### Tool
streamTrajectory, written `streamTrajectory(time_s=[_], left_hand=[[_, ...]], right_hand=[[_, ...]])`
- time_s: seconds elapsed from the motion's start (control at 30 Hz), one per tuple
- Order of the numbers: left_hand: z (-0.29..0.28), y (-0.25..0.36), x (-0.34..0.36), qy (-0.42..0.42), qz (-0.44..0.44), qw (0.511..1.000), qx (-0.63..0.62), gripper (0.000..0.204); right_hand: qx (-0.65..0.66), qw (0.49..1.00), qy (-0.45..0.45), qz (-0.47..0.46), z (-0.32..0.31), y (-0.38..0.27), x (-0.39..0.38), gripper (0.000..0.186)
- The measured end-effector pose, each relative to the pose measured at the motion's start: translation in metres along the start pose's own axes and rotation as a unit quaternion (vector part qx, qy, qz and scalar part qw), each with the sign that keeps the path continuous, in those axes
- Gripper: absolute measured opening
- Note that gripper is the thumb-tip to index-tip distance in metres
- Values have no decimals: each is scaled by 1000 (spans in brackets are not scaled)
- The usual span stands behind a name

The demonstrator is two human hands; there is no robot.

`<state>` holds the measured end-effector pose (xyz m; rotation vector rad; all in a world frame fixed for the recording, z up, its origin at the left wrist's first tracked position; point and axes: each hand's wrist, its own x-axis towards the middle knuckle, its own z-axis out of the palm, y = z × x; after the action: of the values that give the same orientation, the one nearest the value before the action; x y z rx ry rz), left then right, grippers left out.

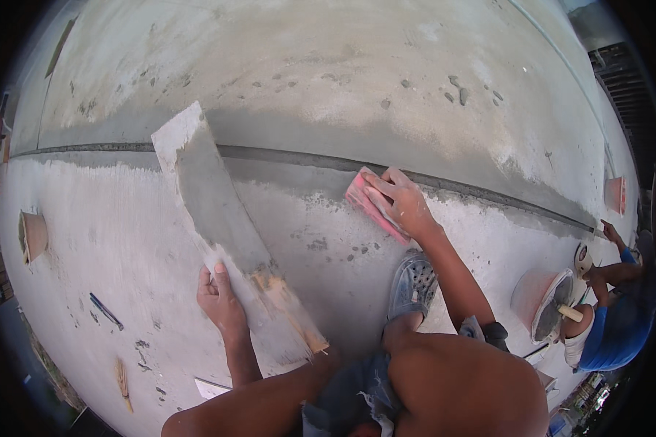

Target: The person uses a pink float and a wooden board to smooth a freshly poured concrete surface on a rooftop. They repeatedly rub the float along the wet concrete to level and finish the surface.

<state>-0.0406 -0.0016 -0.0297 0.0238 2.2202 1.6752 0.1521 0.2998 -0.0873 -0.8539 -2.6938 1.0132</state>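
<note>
a pale grey concrete slab (124, 240) fills most of the view, its surface blotched and pitted, with damp darker grey bands along both sides of a long dark groove (291, 156) that crosses it from left to right. the person's bent legs (466, 379) take up the lower middle. a long board (222, 197) lies slantwise over the groove, its far end past it and its near end by the legs; wet grey cement coats much of its face, a whitish patch shows at the far end, and raw tan wood, rough and splintery, at the near one. at the right edge a co-worker in blue (619, 335) crouches beside a bucket (536, 302) with grey stuff inside. a grey clog (413, 284) is on the person's foot.

the right hand (401, 204) has its fingers and thumb clasped over a pink sponge (368, 204), a blocky piece smeared with pale grey, on the near side of the groove. the left hand (222, 302) is half curled, thumb and fingertips at the board's left edge; whether they pinch it i cannot tell. smaller still are an orange-tan pail (33, 237) at far left, a straw bundle (123, 382) and a thin dark tool (106, 311).
</note>
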Motion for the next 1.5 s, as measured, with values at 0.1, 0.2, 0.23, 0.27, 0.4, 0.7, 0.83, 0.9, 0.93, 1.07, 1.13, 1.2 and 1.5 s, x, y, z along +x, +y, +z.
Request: streamTrajectory(time_s=[0.1, 0.2, 0.23, 0.27, 0.4, 0.7, 0.83, 0.9, 0.93, 1.07, 1.13, 1.2, 1.5], left_hand=[[0, 0, -2, -8, -19, 1000, -3, 40], [0, -2, -4, -17, -24, 1000, -7, 41], [1, -3, -3, -27, -17, 999, -14, 41], [0, -5, -3, -37, -13, 999, -14, 40], [6, -12, -6, -31, -4, 999, -25, 37], [24, -2, -22, -79, -81, 992, -49, 36], [46, 1, -30, -95, -101, 986, -97, 38], [55, 5, -33, -121, -125, 978, -112, 39], [55, 9, -34, -118, -121, 980, -103, 39], [34, 13, -31, -67, -129, 983, -111, 41], [26, 9, -30, -50, -118, 984, -120, 41], [35, 10, -25, -46, -95, 989, -108, 40], [52, 32, -31, -85, -24, 995, -46, 36]], right_hand=[[70, 994, -65, -45, 18, -11, -24, 31], [84, 992, -86, -34, 14, -17, -45, 32], [65, 997, -38, -11, 0, -8, -42, 32], [52, 998, 7, 18, -12, 5, -36, 33], [-27, 997, 49, 54, -17, 31, -36, 34], [404, 912, 52, -53, 12, -44, -28, 35], [279, 912, 123, -274, -2, -99, 30, 39], [194, 917, 92, -337, -6, -110, 49, 40], [162, 917, 77, -356, -2, -106, 48, 41], [103, 936, -9, -337, 0, -61, 14, 43], [37, 968, -69, -238, -18, -41, 0, 39], [99, 984, -50, -138, -44, -33, 1, 35], [261, 960, -50, -87, -27, -95, 36, 32]])
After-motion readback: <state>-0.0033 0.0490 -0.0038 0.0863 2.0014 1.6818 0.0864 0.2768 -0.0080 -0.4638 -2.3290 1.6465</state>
